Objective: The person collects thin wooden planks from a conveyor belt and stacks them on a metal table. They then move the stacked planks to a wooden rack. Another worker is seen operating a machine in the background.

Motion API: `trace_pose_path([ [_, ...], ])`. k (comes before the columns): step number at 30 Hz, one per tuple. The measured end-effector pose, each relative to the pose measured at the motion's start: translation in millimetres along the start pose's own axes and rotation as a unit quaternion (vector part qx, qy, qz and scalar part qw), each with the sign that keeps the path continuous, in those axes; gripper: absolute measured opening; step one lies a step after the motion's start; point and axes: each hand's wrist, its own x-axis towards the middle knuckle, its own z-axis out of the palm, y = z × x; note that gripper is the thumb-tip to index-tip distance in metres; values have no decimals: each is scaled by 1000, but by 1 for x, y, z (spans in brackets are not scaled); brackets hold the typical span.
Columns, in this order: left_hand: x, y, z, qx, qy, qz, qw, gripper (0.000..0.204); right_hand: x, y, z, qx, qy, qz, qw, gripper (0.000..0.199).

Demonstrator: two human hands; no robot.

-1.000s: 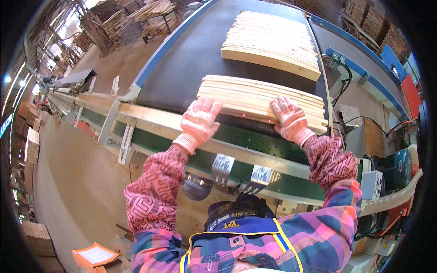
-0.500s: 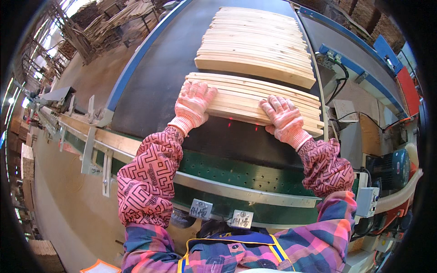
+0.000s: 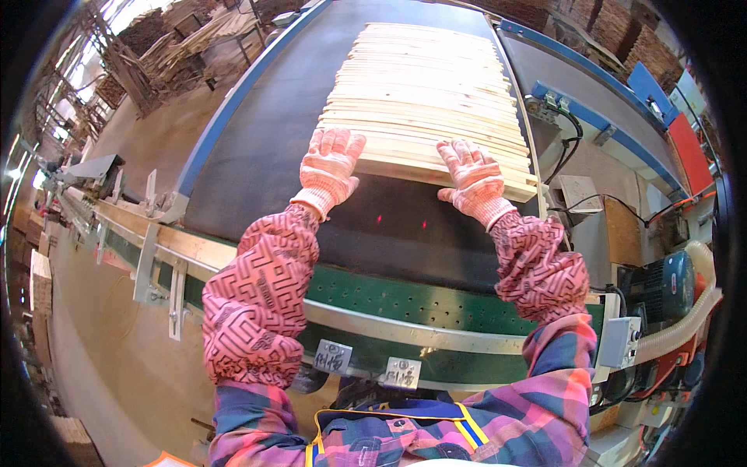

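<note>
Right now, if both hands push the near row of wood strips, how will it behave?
The strips look thin and loose, so the row may skew or buckle. The dark belt seems grippy, resisting sliding. Both hands, left and right, press flat, wide apart, which probably keeps it square.

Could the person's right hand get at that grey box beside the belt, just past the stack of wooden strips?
Probably yes. The right hand lies flat on the near right corner of the stack of wooden strips, and the grey box sits just to its right past the belt edge, with nothing in between but a thin rail.
</note>
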Motion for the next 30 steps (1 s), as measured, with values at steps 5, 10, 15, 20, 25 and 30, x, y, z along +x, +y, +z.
trace_pose_path([
  [5, -91, -17, -92, -39, 95, 15, 995, 60, -22, -61, -62, 83, 44, -92, 991, 76],
  [10, -253, -40, -135, -106, 253, -115, 955, 50, -61, -128, -131, 242, 208, -313, 894, 55],
  [15, -501, 13, -83, -99, 260, -418, 864, 46, -130, -207, -161, 346, 104, -451, 816, 45],
  [20, -663, 134, -43, -293, 0, -612, 734, 50, -252, -284, -106, 554, 7, -331, 764, 30],
  [25, -670, 159, -47, -343, -109, -494, 792, 54, -345, -408, -45, 548, -266, -306, 732, 26],
  [30, -694, 157, 66, -272, -116, -348, 890, 29, -389, -498, -20, 525, -234, -289, 766, 32],
])
